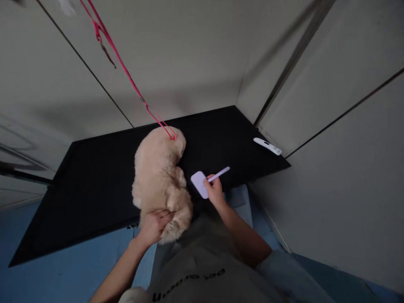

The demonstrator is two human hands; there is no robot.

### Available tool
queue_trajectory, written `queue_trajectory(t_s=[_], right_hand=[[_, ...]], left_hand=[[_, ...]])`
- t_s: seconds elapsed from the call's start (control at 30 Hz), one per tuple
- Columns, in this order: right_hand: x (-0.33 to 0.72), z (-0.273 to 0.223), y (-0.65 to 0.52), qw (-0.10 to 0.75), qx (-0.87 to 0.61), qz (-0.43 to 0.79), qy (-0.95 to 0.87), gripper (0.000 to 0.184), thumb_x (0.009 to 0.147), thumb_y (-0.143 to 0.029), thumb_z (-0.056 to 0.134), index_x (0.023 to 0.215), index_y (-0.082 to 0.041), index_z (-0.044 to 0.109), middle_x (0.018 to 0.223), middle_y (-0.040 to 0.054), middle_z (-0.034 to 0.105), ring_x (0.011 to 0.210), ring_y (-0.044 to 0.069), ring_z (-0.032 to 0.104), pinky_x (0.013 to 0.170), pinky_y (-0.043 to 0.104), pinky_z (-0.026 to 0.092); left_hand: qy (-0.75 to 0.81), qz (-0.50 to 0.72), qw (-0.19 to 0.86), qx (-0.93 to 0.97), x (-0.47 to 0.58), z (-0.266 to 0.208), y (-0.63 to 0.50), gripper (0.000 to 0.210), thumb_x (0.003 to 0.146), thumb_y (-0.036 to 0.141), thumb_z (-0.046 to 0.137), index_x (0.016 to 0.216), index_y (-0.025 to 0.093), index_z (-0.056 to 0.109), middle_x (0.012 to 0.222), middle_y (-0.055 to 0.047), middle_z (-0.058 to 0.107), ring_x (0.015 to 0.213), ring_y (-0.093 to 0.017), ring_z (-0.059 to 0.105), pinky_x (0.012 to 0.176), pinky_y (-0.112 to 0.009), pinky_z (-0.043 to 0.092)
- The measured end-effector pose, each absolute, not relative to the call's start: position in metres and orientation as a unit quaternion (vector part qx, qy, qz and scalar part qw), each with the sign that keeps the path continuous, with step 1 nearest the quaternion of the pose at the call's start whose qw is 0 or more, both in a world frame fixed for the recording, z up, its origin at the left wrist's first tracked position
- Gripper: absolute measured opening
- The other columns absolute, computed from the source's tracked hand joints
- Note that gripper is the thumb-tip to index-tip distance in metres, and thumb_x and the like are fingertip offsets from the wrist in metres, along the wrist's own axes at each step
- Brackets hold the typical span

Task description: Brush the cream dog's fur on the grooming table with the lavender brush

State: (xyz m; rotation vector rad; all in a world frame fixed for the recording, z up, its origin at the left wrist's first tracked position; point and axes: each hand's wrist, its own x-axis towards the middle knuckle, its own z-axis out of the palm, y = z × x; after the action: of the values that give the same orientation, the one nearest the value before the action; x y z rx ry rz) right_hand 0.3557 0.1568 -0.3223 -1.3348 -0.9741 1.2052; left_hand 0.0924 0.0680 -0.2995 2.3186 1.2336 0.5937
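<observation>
A fluffy cream dog (158, 164) is on the black table, its near end at the front edge close to my body. My left hand (154, 226) grips the fur at that near end, its fingers partly sunk in the coat. In my right hand (215, 190) is a lilac pet brush (199, 184), held around the neck where handle and head meet. The brush is to the right of the dog, apart from its coat. Its handle points up and right; the bristles are hidden. A pink grooming leash (126, 71) runs down to a loop at the dog's far end.
The black table (94, 189) stands against grey wall panels (195, 50). A white clipper-like device (267, 146) lies at its right end. A metal clip (106, 54) hangs from the leash. At the left edge a dark bar (28, 174) meets the table. The floor (78, 261) is blue.
</observation>
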Motion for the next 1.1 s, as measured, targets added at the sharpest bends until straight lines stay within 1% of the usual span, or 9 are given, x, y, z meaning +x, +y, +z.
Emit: queue_trajectory(t_s=[0.07,0.17,0.27,0.37,0.6,0.7,0.83,1.0,1.1], right_hand=[[0.351,-0.319,0.151,0.478,-0.500,0.568,-0.445,0.029,0.071,-0.040,0.075,0.087,-0.024,0.057,0.075,-0.0035,0.063,0.069,0.016,0.059,0.066,0.029,0.049],[0.345,-0.315,0.149,0.449,-0.531,0.581,-0.423,0.025,0.071,-0.034,0.076,0.084,-0.023,0.058,0.070,-0.0046,0.061,0.067,0.016,0.059,0.065,0.028,0.049],[0.343,-0.314,0.149,0.508,-0.576,0.515,-0.379,0.026,0.073,-0.036,0.075,0.087,-0.024,0.057,0.074,-0.0034,0.062,0.069,0.016,0.060,0.066,0.028,0.050],[0.337,-0.315,0.147,0.466,-0.490,0.600,-0.428,0.030,0.070,-0.037,0.080,0.086,-0.024,0.059,0.075,-0.0037,0.066,0.069,0.016,0.061,0.067,0.028,0.051],[0.328,-0.312,0.147,0.501,-0.527,0.568,-0.384,0.033,0.069,-0.037,0.082,0.088,-0.024,0.058,0.074,-0.0041,0.064,0.069,0.016,0.061,0.067,0.029,0.052],[0.327,-0.313,0.139,0.437,-0.483,0.633,-0.418,0.031,0.068,-0.035,0.083,0.084,-0.023,0.059,0.073,-0.0046,0.065,0.069,0.016,0.061,0.067,0.029,0.052],[0.330,-0.315,0.132,0.500,-0.569,0.544,-0.362,0.029,0.072,-0.036,0.078,0.087,-0.024,0.057,0.076,-0.0036,0.064,0.071,0.017,0.061,0.069,0.030,0.052],[0.329,-0.318,0.121,0.441,-0.493,0.619,-0.423,0.029,0.069,-0.036,0.081,0.086,-0.023,0.060,0.075,-0.0033,0.065,0.072,0.017,0.061,0.070,0.030,0.052],[0.329,-0.318,0.121,0.486,-0.554,0.555,-0.386,0.029,0.072,-0.038,0.078,0.089,-0.023,0.060,0.078,-0.0020,0.066,0.073,0.018,0.061,0.071,0.031,0.053]], left_hand=[[0.439,0.204,0.239,0.842,0.087,-0.295,0.069,0.027,0.092,0.036,0.056,0.105,0.027,0.078,0.082,-0.012,0.075,0.075,-0.029,0.071,0.073,-0.042,0.058],[0.441,0.203,0.248,0.838,0.079,-0.292,0.070,0.028,0.091,0.041,0.060,0.106,0.027,0.079,0.089,-0.013,0.078,0.080,-0.030,0.073,0.077,-0.043,0.059],[0.453,0.218,0.239,0.831,0.071,-0.294,0.070,0.028,0.091,0.045,0.060,0.099,0.026,0.079,0.089,-0.014,0.078,0.082,-0.032,0.075,0.074,-0.043,0.058],[0.455,0.239,0.222,0.828,0.066,-0.296,0.069,0.031,0.094,0.049,0.057,0.088,0.026,0.076,0.078,-0.013,0.075,0.072,-0.029,0.072,0.065,-0.039,0.055],[0.466,0.234,0.245,0.817,0.062,-0.295,0.069,0.056,0.093,0.067,0.051,0.054,0.027,0.050,0.050,-0.004,0.049,0.050,-0.019,0.050,0.053,-0.033,0.045],[0.472,0.257,0.221,0.814,0.064,-0.294,0.068,0.055,0.096,0.062,0.050,0.055,0.026,0.051,0.051,-0.003,0.048,0.048,-0.018,0.047,0.052,-0.031,0.042],[0.508,0.241,0.222,0.796,0.069,-0.295,0.066,0.045,0.095,0.051,0.056,0.059,0.025,0.059,0.053,-0.003,0.055,0.049,-0.018,0.055,0.054,-0.031,0.046],[0.535,0.248,0.199,0.783,0.078,-0.295,0.066,0.037,0.091,0.048,0.060,0.062,0.025,0.066,0.056,-0.005,0.063,0.051,-0.021,0.062,0.054,-0.033,0.049],[0.535,0.259,0.154,0.789,0.082,-0.295,0.066,0.036,0.092,0.042,0.061,0.061,0.024,0.064,0.053,-0.004,0.061,0.048,-0.020,0.059,0.050,-0.031,0.044]])
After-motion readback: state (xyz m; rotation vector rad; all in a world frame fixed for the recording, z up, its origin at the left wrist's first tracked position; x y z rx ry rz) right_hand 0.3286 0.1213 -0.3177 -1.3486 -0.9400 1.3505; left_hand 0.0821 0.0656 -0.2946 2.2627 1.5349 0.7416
